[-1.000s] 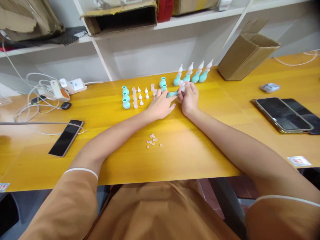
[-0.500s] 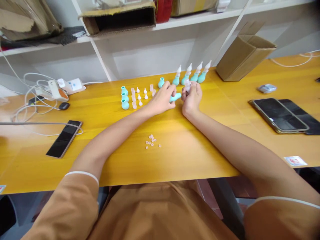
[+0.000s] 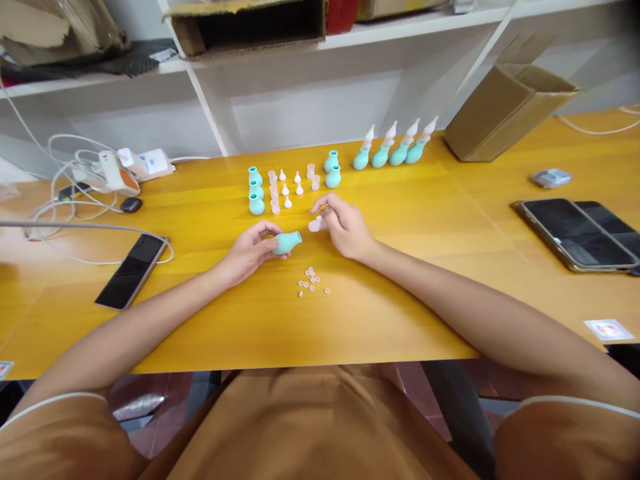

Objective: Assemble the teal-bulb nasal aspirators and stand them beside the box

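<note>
A teal squeeze bulb [image 3: 287,243] lies on its side in my left hand [image 3: 253,253], its open neck pointing right. My right hand [image 3: 347,227] pinches a small translucent plastic cup-shaped piece [image 3: 316,225], apart from the bulb. Just in front of the hands, several tiny pink rings [image 3: 312,280] lie scattered. Behind them stand more teal bulbs [image 3: 257,205], translucent cups [image 3: 275,190] and small white pointed tips [image 3: 285,189]. Toward the back right, several assembled bulbs with white nozzles [image 3: 399,154] stand in a row.
An open cardboard box [image 3: 503,113] leans at the back right. Phones [image 3: 573,230] lie on the right, and another phone [image 3: 133,270] on the left, near tangled white cables and a power strip [image 3: 150,165]. White shelving [image 3: 320,93] rises behind the wooden table [image 3: 400,307].
Both hands have come nearer and to the left, away from the rows. The left one brings the teal bulb, the right one the translucent piece. Another bulb behind is now uncovered.
</note>
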Motion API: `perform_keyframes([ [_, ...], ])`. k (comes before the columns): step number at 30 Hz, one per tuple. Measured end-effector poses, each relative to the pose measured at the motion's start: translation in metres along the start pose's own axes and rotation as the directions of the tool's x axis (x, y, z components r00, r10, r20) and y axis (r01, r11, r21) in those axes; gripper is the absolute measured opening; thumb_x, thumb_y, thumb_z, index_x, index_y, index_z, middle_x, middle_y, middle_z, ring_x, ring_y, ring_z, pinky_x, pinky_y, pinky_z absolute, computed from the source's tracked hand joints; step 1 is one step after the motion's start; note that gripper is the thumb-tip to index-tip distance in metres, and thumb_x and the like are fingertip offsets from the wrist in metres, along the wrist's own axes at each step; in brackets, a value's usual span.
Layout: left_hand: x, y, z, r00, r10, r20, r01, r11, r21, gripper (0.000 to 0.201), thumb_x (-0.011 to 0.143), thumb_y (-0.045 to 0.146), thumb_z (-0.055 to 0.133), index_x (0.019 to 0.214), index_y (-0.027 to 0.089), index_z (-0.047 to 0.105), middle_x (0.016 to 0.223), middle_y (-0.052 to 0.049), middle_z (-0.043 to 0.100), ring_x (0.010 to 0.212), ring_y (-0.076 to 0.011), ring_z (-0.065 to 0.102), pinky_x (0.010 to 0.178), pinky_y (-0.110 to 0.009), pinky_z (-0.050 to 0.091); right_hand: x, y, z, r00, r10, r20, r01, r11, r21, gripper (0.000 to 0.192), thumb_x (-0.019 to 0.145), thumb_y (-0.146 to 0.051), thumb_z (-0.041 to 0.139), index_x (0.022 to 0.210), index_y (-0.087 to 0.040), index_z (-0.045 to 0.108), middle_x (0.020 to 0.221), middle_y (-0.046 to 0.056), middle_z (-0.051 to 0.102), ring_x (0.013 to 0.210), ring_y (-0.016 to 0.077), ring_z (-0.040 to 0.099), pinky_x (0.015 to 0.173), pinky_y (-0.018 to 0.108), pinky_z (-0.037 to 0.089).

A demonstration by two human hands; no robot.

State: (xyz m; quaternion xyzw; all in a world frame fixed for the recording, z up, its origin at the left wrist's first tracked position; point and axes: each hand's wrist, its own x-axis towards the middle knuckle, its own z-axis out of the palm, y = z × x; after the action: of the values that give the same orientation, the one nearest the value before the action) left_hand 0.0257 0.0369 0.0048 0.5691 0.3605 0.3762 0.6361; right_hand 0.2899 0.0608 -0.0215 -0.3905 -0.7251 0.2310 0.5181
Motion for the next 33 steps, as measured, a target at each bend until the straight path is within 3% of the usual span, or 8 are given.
perform_keyframes([
  [5,0.005,-0.011,0.006,0.997,0.041,0.063,-0.040,0.999,-0.031,0.061,0.078,0.055,0.101,0.106,0.018,0.062,0.096,-0.002,0.074,0.078,-0.0146,0.075,0.080,-0.031,0.063,-0.011,-0.005,0.003,0.998,-0.021,0.063,0.027,0.994,-0.102,0.019,0.104,-0.019,0.049,0.110,-0.026,0.066,0.064,-0.006,0.056,0.054,0.0169,0.052,0.060,0.031,0.042],
  [13,-0.001,-0.015,0.004,0.997,0.048,0.063,-0.045,0.998,-0.035,0.058,0.076,0.051,0.103,0.106,0.018,0.065,0.106,-0.002,0.071,0.093,-0.0167,0.075,0.086,-0.030,0.061,-0.015,-0.007,0.000,0.991,-0.112,0.077,0.127,0.962,-0.240,0.026,0.100,-0.012,0.047,0.113,-0.025,0.065,0.070,-0.003,0.065,0.055,0.0170,0.058,0.058,0.030,0.045],
  [21,0.000,-0.013,0.005,0.998,0.048,0.051,-0.047,0.999,-0.009,0.059,0.066,0.038,0.109,0.102,0.018,0.067,0.106,-0.003,0.074,0.100,-0.0158,0.074,0.098,-0.033,0.061,-0.016,-0.001,-0.005,0.947,-0.301,0.107,0.317,0.842,-0.437,0.025,0.099,-0.014,0.048,0.117,-0.024,0.063,0.076,-0.001,0.073,0.055,0.0172,0.065,0.058,0.029,0.047],
  [29,0.005,-0.012,-0.004,0.979,-0.051,0.198,0.079,0.988,-0.135,0.062,0.077,0.051,0.104,0.110,0.016,0.066,0.099,-0.008,0.084,0.085,-0.0222,0.084,0.087,-0.038,0.068,-0.016,0.002,-0.009,0.886,-0.440,0.145,0.445,0.725,-0.526,0.030,0.096,-0.017,0.048,0.118,-0.022,0.067,0.074,0.001,0.073,0.059,0.0190,0.067,0.059,0.030,0.050],
  [33,0.006,-0.013,-0.004,0.979,-0.040,0.199,0.073,0.984,-0.164,0.060,0.076,0.048,0.105,0.110,0.015,0.067,0.096,-0.008,0.085,0.083,-0.0227,0.085,0.085,-0.037,0.069,-0.017,0.001,-0.009,0.859,-0.488,0.155,0.478,0.655,-0.585,0.029,0.097,-0.018,0.048,0.117,-0.022,0.068,0.068,0.000,0.070,0.055,0.0190,0.064,0.058,0.029,0.048],
])
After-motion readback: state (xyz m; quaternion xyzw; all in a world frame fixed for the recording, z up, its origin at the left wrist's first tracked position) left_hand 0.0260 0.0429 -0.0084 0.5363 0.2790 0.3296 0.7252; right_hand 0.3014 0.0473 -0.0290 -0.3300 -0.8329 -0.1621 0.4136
